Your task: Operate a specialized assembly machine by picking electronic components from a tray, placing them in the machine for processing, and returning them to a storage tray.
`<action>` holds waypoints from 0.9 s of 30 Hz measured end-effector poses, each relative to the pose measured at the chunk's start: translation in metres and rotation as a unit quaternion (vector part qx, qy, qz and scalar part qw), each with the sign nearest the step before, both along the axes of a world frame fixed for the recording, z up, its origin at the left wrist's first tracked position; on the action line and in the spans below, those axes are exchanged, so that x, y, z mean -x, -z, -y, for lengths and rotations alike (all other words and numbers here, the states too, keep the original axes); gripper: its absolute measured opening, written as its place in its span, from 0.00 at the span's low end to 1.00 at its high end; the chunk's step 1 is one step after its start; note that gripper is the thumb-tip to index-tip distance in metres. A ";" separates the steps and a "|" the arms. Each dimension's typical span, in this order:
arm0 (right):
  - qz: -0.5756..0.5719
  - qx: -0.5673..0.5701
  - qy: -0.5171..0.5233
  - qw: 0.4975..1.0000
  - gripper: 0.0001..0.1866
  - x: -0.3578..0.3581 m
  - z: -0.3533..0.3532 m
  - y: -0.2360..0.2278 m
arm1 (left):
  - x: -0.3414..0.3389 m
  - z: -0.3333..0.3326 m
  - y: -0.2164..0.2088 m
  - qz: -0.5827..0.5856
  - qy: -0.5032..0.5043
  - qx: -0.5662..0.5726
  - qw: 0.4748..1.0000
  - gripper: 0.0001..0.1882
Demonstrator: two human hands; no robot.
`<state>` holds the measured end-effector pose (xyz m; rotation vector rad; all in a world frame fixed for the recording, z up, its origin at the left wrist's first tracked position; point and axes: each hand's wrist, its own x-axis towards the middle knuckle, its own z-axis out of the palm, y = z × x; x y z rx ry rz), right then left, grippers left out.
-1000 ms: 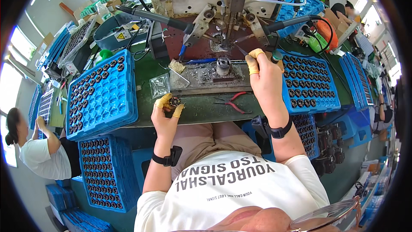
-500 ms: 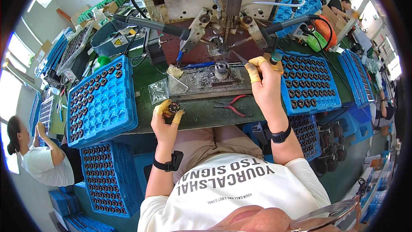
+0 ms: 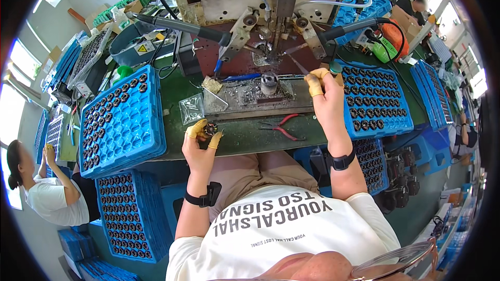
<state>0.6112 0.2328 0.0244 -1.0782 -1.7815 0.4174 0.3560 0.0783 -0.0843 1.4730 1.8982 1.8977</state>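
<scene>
My left hand (image 3: 198,147), with yellow finger covers, pinches a small round black-and-copper part, like a motor stator (image 3: 211,128), above the bench's front edge. Raised over the right end of the metal block, my right hand (image 3: 327,96) grips a slim dark tool with a pointed tip (image 3: 298,64); whether it is tweezers or a pick I cannot tell. That tip points toward the machine's working area, apart from it. A metal cylindrical holder (image 3: 269,84) stands on the block (image 3: 229,105) between my hands. Red-handled pliers (image 3: 284,129) lie in front of the block.
A blue tray (image 3: 125,130), partly filled with similar parts, sits left; a fuller blue tray (image 3: 372,99) is right. Two soldering irons (image 3: 192,32) are clamped to the machine (image 3: 229,0) ahead. A clear bag (image 3: 191,109) lies near my left hand. A co-worker (image 3: 49,192) sits far left.
My right hand has shifted a little right and toward me, drawing the tool's tip away from the machine's middle. My left hand stays nearly still with the stator.
</scene>
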 end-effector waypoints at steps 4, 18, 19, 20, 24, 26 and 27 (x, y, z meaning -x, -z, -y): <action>-0.148 0.120 -0.157 0.969 0.08 0.005 0.004 0.002 | -0.001 0.001 0.001 -0.004 0.000 0.002 1.000 0.23; -0.127 0.085 -0.031 0.988 0.08 -0.004 -0.025 0.019 | -0.002 0.005 0.001 -0.002 0.007 0.006 1.000 0.23; -0.165 0.111 -0.060 0.978 0.07 -0.007 -0.020 0.021 | -0.003 0.004 0.001 -0.009 0.008 0.003 1.000 0.23; -0.166 0.109 -0.061 0.978 0.07 -0.007 -0.018 0.019 | -0.003 0.000 0.000 -0.010 0.008 0.001 1.000 0.23; -0.160 0.107 -0.160 0.968 0.06 0.003 -0.002 0.016 | -0.002 0.001 0.001 -0.005 0.010 0.008 1.000 0.24; -0.174 0.117 -0.193 0.959 0.06 0.007 -0.002 0.015 | 0.000 0.002 0.004 0.002 0.007 0.006 1.000 0.23; -0.171 0.114 -0.188 0.960 0.06 0.008 -0.002 0.015 | -0.001 0.001 0.003 0.002 0.006 0.006 1.000 0.23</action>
